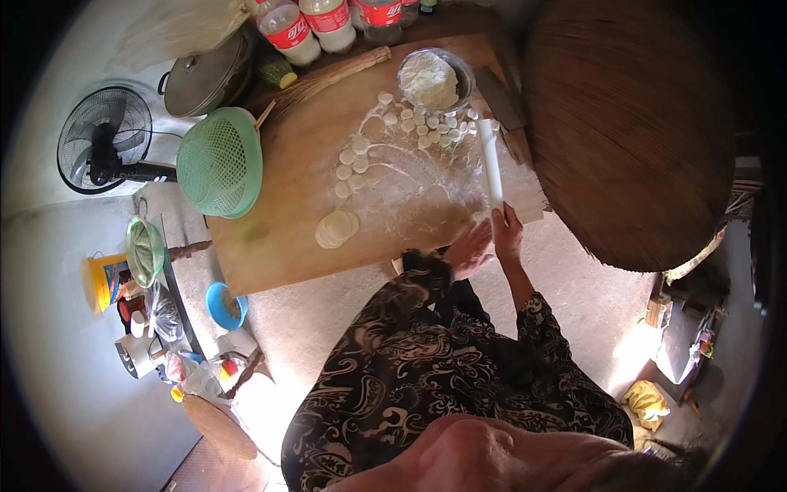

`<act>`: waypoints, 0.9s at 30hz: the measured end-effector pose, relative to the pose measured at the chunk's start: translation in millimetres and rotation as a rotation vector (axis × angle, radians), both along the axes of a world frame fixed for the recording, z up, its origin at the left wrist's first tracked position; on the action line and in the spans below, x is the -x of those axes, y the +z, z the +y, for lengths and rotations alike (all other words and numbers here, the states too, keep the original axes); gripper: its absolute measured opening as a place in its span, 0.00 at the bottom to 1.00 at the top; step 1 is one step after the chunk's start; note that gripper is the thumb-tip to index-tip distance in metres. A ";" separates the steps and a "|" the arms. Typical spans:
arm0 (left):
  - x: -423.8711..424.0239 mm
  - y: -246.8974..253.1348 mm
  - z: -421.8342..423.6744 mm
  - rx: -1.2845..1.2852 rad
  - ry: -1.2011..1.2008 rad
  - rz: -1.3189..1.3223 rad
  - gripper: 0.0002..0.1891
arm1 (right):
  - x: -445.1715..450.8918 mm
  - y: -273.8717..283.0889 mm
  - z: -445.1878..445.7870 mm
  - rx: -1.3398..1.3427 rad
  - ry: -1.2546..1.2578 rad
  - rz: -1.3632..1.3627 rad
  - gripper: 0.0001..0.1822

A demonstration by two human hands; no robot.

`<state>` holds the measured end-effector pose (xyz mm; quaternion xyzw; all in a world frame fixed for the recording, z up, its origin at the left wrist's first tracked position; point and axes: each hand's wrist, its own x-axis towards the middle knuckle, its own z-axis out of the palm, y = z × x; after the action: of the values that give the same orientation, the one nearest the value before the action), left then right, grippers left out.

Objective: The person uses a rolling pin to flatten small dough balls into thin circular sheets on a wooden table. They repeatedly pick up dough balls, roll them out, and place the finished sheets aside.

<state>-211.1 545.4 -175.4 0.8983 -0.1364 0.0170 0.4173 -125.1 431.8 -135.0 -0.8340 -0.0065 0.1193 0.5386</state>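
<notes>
My right hand [508, 235] grips the near end of a white rolling pin [490, 163], which slants away from me over the right part of a floured wooden board [283, 246]. Beside it, at the board's front edge, my left hand [471, 251] is spread and slightly blurred, with nothing visible in it. Several small dough pieces [433, 129] lie close together near the far right. Some flattened dough discs [351, 161] sit left of the flour-dusted middle. Toward the front left rests a small stack of rolled dough wrappers [337, 229].
A bowl of flour [430, 80] stands at the back, near a broad dark knife blade [499, 98]. Bottles [329, 24] line the far edge. A green colander [218, 163] and a fan [104, 140] are left; a large round woven mat [627, 135] overhangs the right.
</notes>
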 end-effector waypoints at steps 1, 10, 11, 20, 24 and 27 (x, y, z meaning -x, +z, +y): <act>-8.6 -14.9 -10.4 -0.052 -0.007 -0.083 0.46 | -4.0 3.0 -1.1 0.008 -0.014 -0.050 0.20; 18.8 -20.0 89.6 -0.233 0.819 0.075 0.47 | -1.5 -6.3 -17.8 -0.014 -0.051 -0.017 0.17; 33.6 -16.1 98.0 -0.292 0.921 0.113 0.47 | -1.0 -7.3 -15.9 -0.027 -0.051 -0.006 0.17; -8.0 -1.7 163.7 -0.492 1.130 0.128 0.47 | 4.3 1.2 21.8 -0.074 0.090 0.119 0.20; -10.8 -11.2 184.9 -0.553 1.200 0.167 0.45 | 7.4 3.4 27.6 -0.069 0.117 0.136 0.20; -26.6 -12.0 171.8 -0.532 1.111 0.130 0.43 | 11.3 3.3 27.4 -0.062 0.109 0.164 0.20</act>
<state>-184.5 717.2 -187.4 0.9076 0.3778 0.1425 0.1151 -136.4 459.2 -131.7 -0.8027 -0.0113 0.2161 0.5557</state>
